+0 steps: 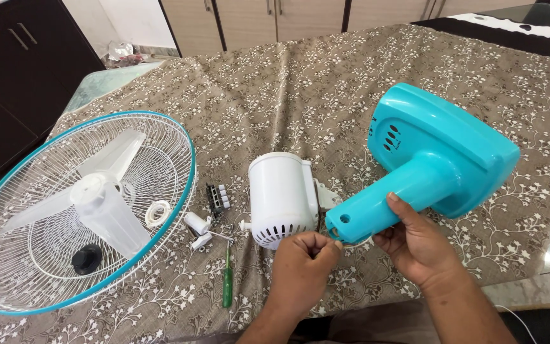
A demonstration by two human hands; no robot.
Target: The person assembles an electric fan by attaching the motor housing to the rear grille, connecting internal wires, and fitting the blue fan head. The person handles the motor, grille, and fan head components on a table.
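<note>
Fingers (pixel 318 244) of the left hand (pixel 300 267) pinched shut on a thin white wire (pixel 356 243) right at the open end of the teal fan base (pixel 434 162). Right hand (pixel 415 245) wrapped under the neck of that base, thumb laid along the top, fingers curled closed beneath it, steadying it just off the desk (pixel 326 89). Base tilted, neck pointing toward the white motor housing (pixel 282 199), which sits touching or nearly touching the neck's end.

To do this step well, probably best: keep the neck steady with the right hand, draw or feed the wire straight along the neck's axis, avoid kinking it at the rim, keep the grip close to the opening.

Counted, relative to the motor housing: one teal base, to its right. One motor housing. One wire guard (pixel 81 210) with a teal rim, well to its left, holding one clear fan blade (pixel 100 191), one black knob (pixel 86 258) and one white ring (pixel 158 213). One green-handled screwdriver (pixel 227 280) lower left of it, near. One dark switch block (pixel 216 199) just to its left, and two small white pieces (pixel 197 230) below that, exact kind hard to tell. One patterned brown cloth over the desk beneath everything.
</note>
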